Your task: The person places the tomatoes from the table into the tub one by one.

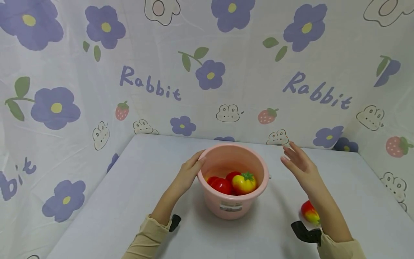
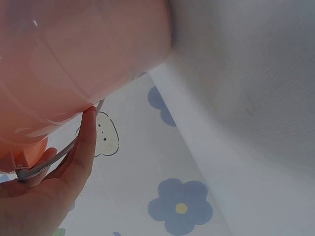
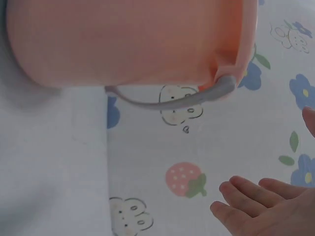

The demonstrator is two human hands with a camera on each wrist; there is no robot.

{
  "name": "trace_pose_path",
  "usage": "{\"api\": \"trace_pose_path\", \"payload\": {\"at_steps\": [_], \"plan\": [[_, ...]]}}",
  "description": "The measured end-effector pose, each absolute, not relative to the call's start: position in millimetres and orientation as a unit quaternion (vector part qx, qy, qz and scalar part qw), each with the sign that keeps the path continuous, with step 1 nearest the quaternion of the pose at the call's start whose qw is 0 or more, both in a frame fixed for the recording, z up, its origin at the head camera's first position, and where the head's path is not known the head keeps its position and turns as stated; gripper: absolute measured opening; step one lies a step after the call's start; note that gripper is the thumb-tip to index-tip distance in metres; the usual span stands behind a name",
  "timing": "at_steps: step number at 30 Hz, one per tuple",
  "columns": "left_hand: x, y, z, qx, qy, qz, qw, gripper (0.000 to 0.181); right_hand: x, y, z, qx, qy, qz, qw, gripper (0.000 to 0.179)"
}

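A pink bucket (image 1: 231, 207) stands upright on the table, with its grey handle (image 3: 162, 104) hanging down the side away from me. Inside lie several shiny red round fruits (image 1: 222, 186) and a yellow-red toy tomato (image 1: 244, 184) with a green leafy top. My left hand (image 1: 187, 172) holds the bucket's left rim; the left wrist view shows its fingers (image 2: 86, 142) against the outer wall, by the handle. To the right of the bucket my right hand (image 1: 300, 165) is raised in the air, fingers extended, holding nothing. The right wrist view shows it apart from the bucket.
A red-and-yellow fruit (image 1: 309, 212) lies on the white table (image 1: 142, 201) at the right, partly hidden by my right forearm. Patterned cloth (image 1: 210, 118) with flowers and rabbits hangs behind the table and at both sides.
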State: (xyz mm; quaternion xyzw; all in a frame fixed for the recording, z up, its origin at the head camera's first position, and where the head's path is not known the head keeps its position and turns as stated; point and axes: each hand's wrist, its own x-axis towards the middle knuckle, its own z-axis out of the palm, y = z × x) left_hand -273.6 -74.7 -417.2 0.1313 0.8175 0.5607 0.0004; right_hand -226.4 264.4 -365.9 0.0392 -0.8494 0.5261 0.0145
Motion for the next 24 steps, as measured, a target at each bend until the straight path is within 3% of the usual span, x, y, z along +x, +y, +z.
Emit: {"api": "trace_pose_path", "payload": {"at_steps": [24], "plan": [[-273, -75, -417, 0.133, 0.821, 0.555, 0.0, 0.046, -201, 314, -420, -0.048, -0.864, 0.502, -0.006, 0.089]]}}
